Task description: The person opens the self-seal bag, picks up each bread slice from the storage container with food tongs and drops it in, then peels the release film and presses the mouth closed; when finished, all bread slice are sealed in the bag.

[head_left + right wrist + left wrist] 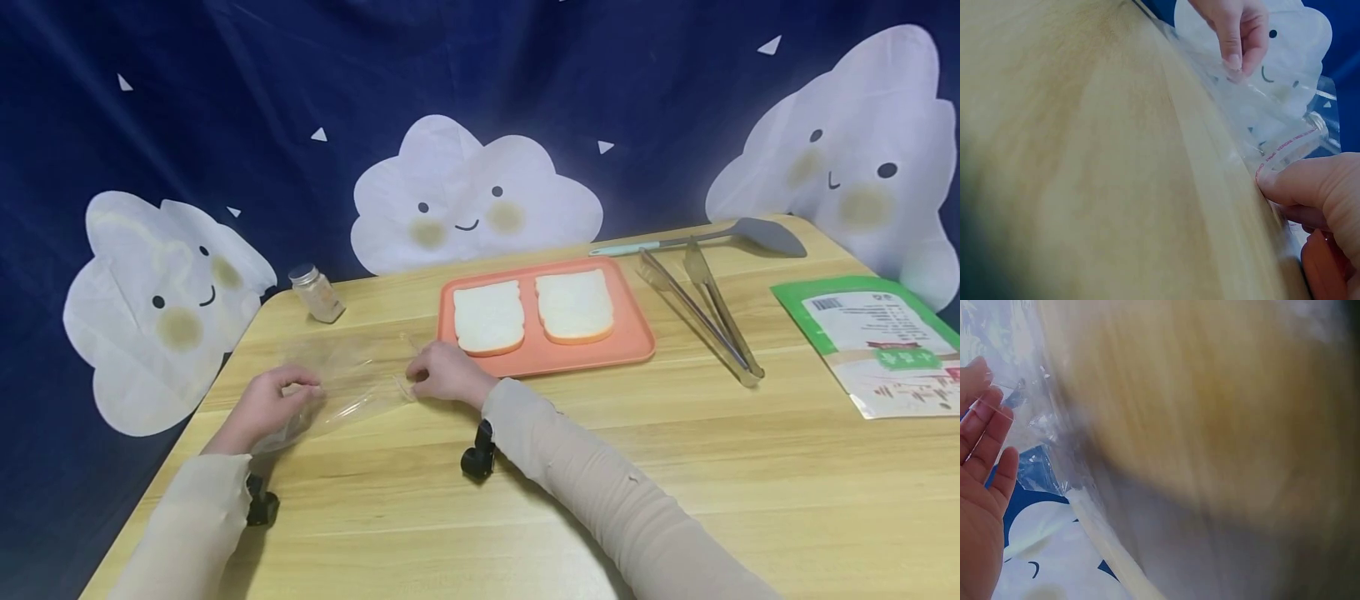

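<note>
On the left of the table (570,517), the person's left hand (276,402) pinches a clear plastic bag (356,379), which spans the gap between both hands. A small jar (318,295) sits beyond it, near the far edge. The right hand (448,374) pinches the bag's right end, just beside a pink tray (480,364) holding two bread slices (489,317). Farther right come a spatula (768,237) at the far edge, tongs (708,317) nearer, then a green-and-white pouch (877,342).

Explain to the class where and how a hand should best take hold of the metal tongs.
Probably round both arms of the metal tongs, just beyond the joined end, coming from the near side: that end lies nearer the viewer, while the spread tips point away.
</note>
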A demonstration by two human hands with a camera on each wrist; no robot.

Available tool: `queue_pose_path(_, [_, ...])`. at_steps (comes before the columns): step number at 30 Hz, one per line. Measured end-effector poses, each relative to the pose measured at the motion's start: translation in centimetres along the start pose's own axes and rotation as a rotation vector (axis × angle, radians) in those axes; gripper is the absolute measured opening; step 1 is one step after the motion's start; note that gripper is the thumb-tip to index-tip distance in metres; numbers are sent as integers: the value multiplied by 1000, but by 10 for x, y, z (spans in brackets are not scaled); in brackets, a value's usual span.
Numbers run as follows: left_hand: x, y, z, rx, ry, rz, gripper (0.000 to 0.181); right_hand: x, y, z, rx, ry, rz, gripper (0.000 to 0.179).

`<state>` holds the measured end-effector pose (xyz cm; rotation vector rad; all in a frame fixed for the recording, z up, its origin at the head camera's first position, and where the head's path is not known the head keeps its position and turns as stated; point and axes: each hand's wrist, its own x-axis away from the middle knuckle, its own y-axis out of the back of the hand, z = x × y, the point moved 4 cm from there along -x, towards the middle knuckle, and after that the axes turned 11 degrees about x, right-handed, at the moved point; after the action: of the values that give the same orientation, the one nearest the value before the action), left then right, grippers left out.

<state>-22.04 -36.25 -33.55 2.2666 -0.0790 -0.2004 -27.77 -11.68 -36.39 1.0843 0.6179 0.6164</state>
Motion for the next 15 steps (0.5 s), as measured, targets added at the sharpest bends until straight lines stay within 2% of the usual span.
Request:
queue_pose_path(7, [0, 2, 0, -69, 21, -49, 20, 0, -2, -1, 0, -15, 2, 26])
queue_pose_path(10, [-1, 2, -2, -81, 21, -90, 18, 0, -2, -1, -2, -18, 0, 26])
queue_pose_path(15, [-5, 2, -9, -88, -31, -176, 16, -1, -1, -1, 2, -16, -7, 26])
